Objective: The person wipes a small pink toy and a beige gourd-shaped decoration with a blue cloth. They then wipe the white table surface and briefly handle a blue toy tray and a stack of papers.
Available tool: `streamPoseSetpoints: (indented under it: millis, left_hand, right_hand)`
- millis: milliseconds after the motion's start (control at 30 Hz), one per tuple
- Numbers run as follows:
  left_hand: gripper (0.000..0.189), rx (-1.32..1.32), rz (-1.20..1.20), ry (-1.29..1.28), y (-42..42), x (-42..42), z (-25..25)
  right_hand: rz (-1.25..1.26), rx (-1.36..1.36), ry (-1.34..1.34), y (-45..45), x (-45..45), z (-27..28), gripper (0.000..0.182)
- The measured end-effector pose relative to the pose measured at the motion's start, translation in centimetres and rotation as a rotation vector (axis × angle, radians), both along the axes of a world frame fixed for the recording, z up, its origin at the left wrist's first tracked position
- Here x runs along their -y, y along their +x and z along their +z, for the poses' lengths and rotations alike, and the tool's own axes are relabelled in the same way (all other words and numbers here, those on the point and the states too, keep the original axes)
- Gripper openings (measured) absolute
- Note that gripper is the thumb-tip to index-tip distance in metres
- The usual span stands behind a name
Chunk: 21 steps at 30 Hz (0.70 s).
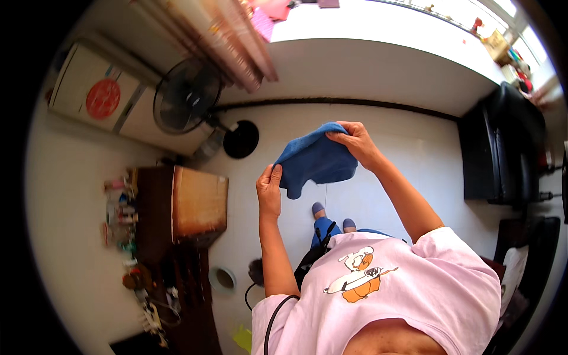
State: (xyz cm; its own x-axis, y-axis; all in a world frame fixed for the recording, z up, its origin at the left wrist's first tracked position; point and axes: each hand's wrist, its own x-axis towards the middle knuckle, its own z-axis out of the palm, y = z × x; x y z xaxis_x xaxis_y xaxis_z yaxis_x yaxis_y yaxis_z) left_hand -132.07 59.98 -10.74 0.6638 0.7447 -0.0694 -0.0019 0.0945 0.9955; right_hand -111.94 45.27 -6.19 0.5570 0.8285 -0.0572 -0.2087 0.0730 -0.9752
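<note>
A blue cloth (pixel 319 159) hangs in the air, stretched between my two hands above the tiled floor. My left hand (pixel 269 188) pinches its left end between thumb and fingers. At the upper right corner my right hand (pixel 357 142) grips the same cloth, a little farther from my body than the left. The top edge looks folded over, and the lower part droops loosely with an uneven hem. My feet in purple-grey slippers (pixel 318 207) stand on the floor below it.
A pedestal fan (pixel 188 97) with a round black base (pixel 241 139) stands front left, near a refrigerator (pixel 95 91). A wooden cabinet (pixel 199 202) and a bin (pixel 222 278) are on my left. A black leather chair (pixel 501 146) is at right; a white ledge (pixel 381 26) runs ahead.
</note>
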Motion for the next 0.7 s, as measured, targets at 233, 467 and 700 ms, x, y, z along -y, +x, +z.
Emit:
streamPoseSetpoints:
  millis: [233,467,700]
  left_hand:
    - [0.024,-0.004,-0.266,0.161,12.2,-2.8,3.7]
    - [0.021,-0.318,-0.895,0.365,23.3,-1.9,6.8]
    - [0.019,-0.126,-0.978,-0.042,33.9,4.1,3.8]
  right_hand:
    - [-0.253,0.031,0.036,6.7,1.2,1.3,0.014]
    - [-0.548,0.212,-0.051,11.7,5.4,3.4,0.017]
    - [-0.740,0.303,-0.189,16.3,11.7,4.4,0.025]
